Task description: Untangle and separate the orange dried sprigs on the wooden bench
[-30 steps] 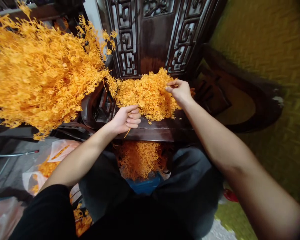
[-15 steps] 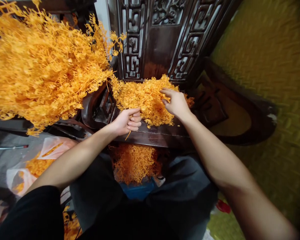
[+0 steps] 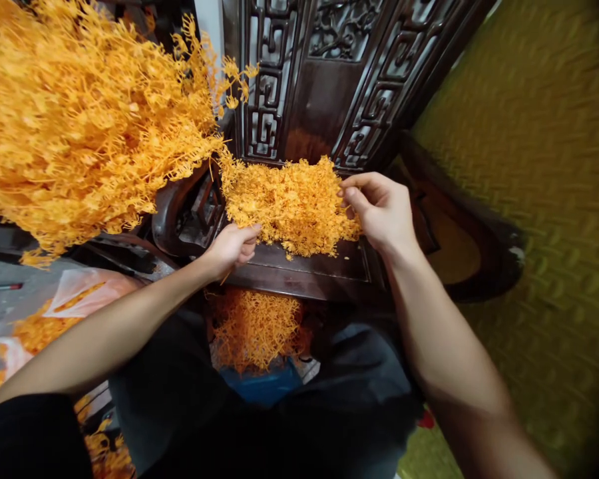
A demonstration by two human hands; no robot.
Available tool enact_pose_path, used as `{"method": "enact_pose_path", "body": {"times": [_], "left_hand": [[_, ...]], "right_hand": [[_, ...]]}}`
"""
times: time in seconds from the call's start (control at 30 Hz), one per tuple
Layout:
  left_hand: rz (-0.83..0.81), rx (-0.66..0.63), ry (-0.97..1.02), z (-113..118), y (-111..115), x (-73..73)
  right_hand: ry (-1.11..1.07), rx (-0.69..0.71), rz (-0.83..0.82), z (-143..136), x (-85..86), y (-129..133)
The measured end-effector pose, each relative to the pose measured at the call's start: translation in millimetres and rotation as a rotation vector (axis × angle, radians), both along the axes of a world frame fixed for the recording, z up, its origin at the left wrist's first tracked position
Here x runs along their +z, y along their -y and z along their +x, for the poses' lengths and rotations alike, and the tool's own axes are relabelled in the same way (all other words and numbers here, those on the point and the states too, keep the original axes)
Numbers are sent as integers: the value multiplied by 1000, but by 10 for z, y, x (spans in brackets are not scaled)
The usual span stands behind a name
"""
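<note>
A bushy orange artificial flower spray (image 3: pixel 289 206) lies across the dark wooden seat (image 3: pixel 309 283). My left hand (image 3: pixel 233 249) is closed round its thin stem, at the near left of the spray; the stem's end (image 3: pixel 225 277) pokes out below the fist. At the right edge of the spray, my right hand (image 3: pixel 387 213) has thumb and forefinger pinched together at the outer tips. The fingertips partly hide what lies between them.
A large heap of orange sprays (image 3: pixel 90 126) fills the left. The carved chair back (image 3: pixel 319 100) rises behind the seat. More orange pieces (image 3: pixel 259 326) sit in a blue container (image 3: pixel 262 382) between my knees. A plastic bag (image 3: pixel 87 286) stands at lower left.
My right hand has moved right, from above the spray to its right edge, and its fingers have closed. My left hand has shifted slightly left, still gripping the stem. The spray looks more spread out.
</note>
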State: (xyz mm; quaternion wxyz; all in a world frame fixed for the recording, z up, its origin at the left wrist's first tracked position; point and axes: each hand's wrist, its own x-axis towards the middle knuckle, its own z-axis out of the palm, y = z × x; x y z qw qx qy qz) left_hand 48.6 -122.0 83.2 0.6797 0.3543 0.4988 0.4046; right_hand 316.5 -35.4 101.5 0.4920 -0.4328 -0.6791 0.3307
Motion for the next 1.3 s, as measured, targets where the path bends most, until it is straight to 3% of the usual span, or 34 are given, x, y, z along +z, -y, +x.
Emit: {"method": "enact_pose_path", "body": {"times": [0.17, 0.33, 0.4, 0.53, 0.63, 0.73, 0.87, 1.07, 1.17, 1.3], "left_hand": [[107, -49, -81, -42, 37, -106], [216, -72, -178, 19, 88, -98], [273, -90, -274, 19, 106, -75], [339, -119, -430, -22, 136, -39], [358, -127, -452, -33, 143, -56], [452, -221, -511, -7, 141, -128], [527, -317, -672, 39, 162, -232], [531, -273, -831, 96, 177, -245], [514, -238, -756, 89, 134, -220], [557, -277, -618, 84, 48, -198]], "right_hand": [[127, 183, -13, -96, 154, 300], [248, 341, 11, -336, 243, 510], [194, 250, 62, -302, 232, 429], [-135, -105, 143, -24, 207, 105], [-220, -70, 59, 68, 181, 28], [3, 107, 48, -93, 163, 200], [435, 312, 178, -409, 209, 526], [887, 376, 215, -647, 101, 679], [794, 388, 173, -659, -14, 535], [433, 209, 66, -560, -208, 170]]}}
